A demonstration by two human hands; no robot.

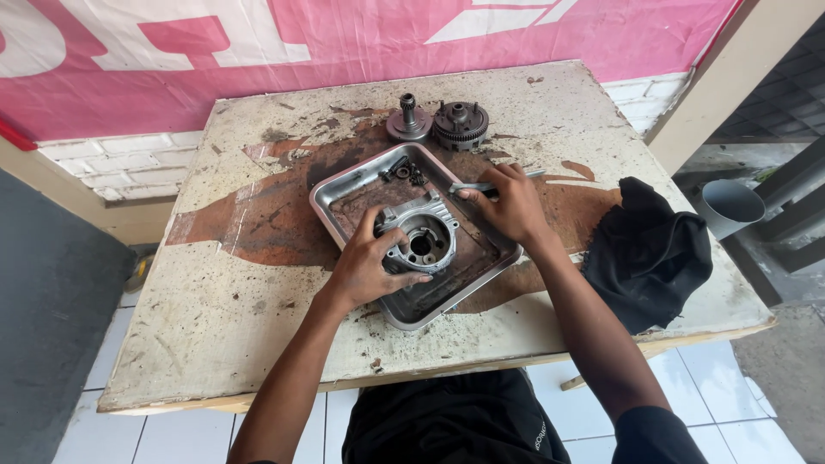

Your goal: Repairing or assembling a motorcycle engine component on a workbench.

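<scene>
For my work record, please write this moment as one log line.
left hand: holds metal housing in tray | right hand: holds metal tool | gear parts, black cloth on table

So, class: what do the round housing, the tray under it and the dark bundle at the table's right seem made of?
Housing: likely cast aluminium, dull silver-grey with moulded ribs. Tray: probably stainless steel, thin bright rim, grimy floor. Bundle: black cloth, soft crumpled folds.

A tray [344, 185] is set mid-table [215, 335]; a housing [423, 241] is held in it by the left hand [365, 266], small bolts [404, 170] behind. Two gear parts [436, 123] are placed beyond the tray — a cloth [649, 249] to its right.
</scene>
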